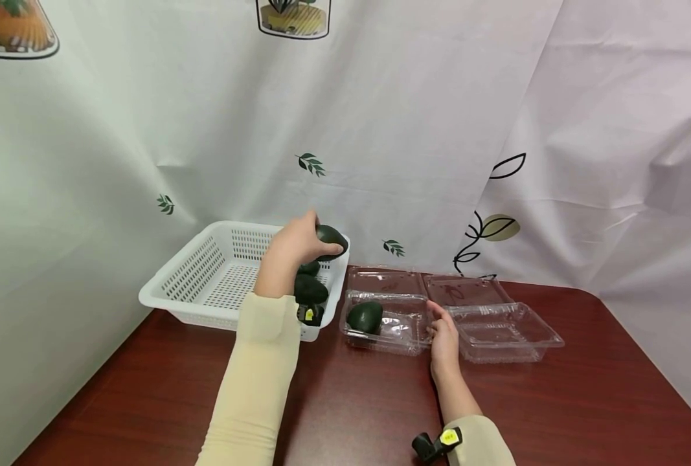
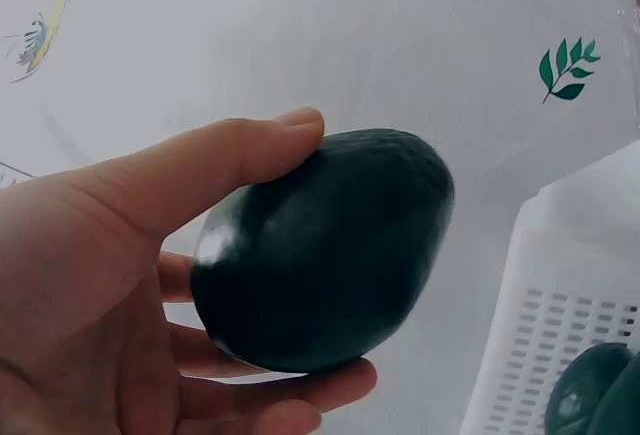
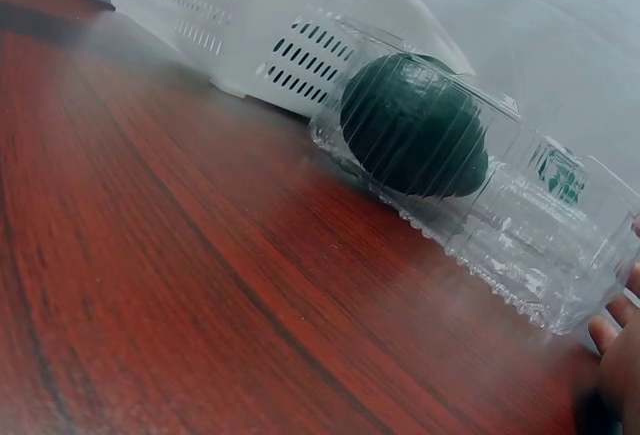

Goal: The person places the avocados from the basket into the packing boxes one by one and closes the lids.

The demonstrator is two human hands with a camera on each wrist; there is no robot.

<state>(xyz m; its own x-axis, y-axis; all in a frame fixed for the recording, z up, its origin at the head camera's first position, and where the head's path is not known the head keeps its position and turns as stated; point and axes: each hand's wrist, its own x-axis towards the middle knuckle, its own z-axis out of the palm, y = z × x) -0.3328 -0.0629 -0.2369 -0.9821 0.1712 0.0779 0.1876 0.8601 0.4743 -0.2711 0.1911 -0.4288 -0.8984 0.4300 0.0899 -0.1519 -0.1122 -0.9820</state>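
My left hand (image 1: pixel 300 244) grips a dark green avocado (image 2: pixel 325 250) above the right end of a white plastic basket (image 1: pixel 190 310), thumb on one side and fingers around the other. More avocados (image 1: pixel 310 289) lie in that end of the basket, partly hidden by my wrist. Right of it stands a clear plastic clamshell box (image 1: pixel 400 327) with its lid folded back and one avocado (image 1: pixel 365 317) in its left part. My right hand (image 1: pixel 445 340) rests against the box's right side, fingertips (image 3: pixel 603 334) at the outer wall.
A second clear clamshell box (image 1: pixel 502 333), lid laid back, stands right of my right hand. Everything sits on a dark red wood table (image 1: pixel 345 401). A white cloth (image 1: pixel 380 116) printed with leaves hangs behind. A black strap clip (image 1: pixel 435 445) is on my right sleeve.
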